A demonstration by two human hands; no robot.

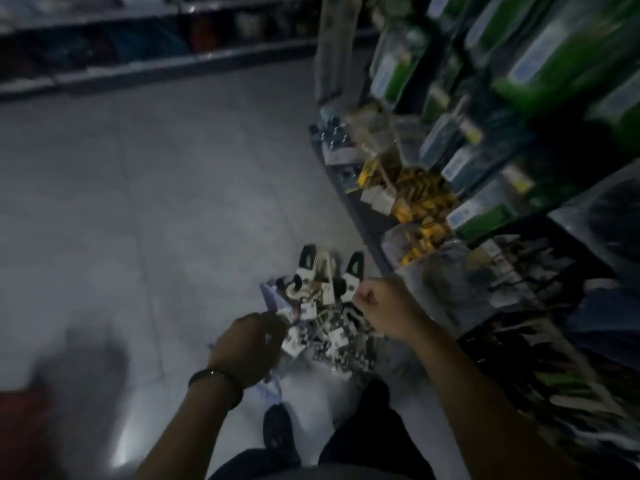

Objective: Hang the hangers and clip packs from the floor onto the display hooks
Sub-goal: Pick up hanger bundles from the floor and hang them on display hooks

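Both hands meet low in front of us. Our left hand (258,341) has its fingers curled round the near left edge of the bundle of packs (322,306). Our right hand (381,306) is balled into a fist against the bundle's right edge, but blur hides whether it pinches anything, so we cannot tell.

Beneath everything spreads the pale tiled floor (156,202). The display rack (519,168) rises on our right, already crowded with green packs (502,209) and yellow clip packs (422,199).

The bundle sits between our hands, over the floor and just beside the rack's foot. It is a jumble of black-and-white carded pieces in what looks like thin clear wrapping. We judge that a hand on each side keeps the loose heap together and spread, so one pack can be singled out for a hook.

Our shoe (277,431) stands close under the bundle. A dark bracelet (214,379) rings the left wrist.
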